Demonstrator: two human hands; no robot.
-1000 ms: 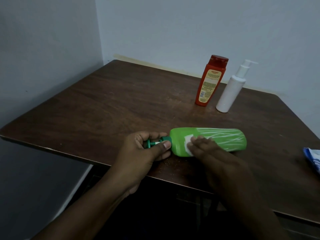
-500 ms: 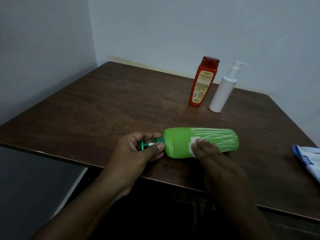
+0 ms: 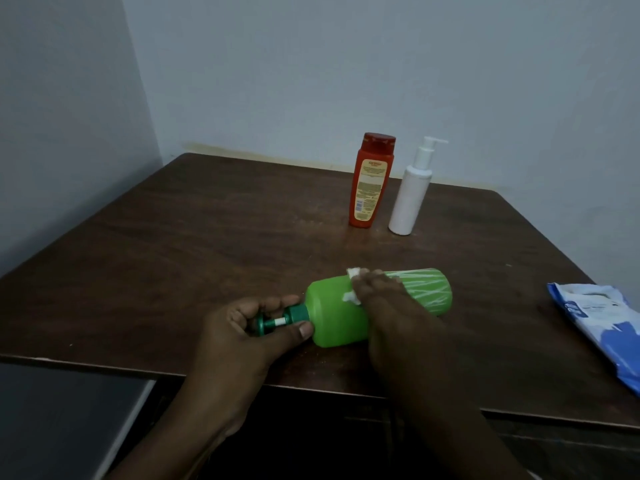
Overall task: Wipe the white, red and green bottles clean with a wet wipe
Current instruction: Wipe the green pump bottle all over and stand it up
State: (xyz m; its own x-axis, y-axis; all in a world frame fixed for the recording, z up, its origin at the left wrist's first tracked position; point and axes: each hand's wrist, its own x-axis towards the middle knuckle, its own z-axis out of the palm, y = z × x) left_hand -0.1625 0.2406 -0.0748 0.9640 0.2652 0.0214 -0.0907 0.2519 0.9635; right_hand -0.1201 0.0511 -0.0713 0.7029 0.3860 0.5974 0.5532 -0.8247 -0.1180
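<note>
The left hand (image 3: 249, 327) clamps the dark green pump neck (image 3: 291, 315) of the bright green plastic bottle (image 3: 332, 317), with the thumb on the near side and the fingers curled round the far side. The forearm enters from the lower left. The bottle lies on its side near the front edge of the dark brown wooden table (image 3: 207, 237), base pointing right. The right hand (image 3: 384, 299) reaches over the bottle's middle, fingers laid fairly flat across the top. It presses the crumpled white wet wipe (image 3: 351, 296) against the body rather than gripping it. For a good result, hold the neck firmly so the bottle cannot roll. Stroke from shoulder to base with even pressure, then turn the bottle by the neck to expose the underside. The tall red plastic bottle (image 3: 370, 181) and the white pump bottle (image 3: 412, 192) stand upright just beside each other, well behind. A blue-and-white wipe packet (image 3: 602, 323) lies flat at the table's right edge.
</note>
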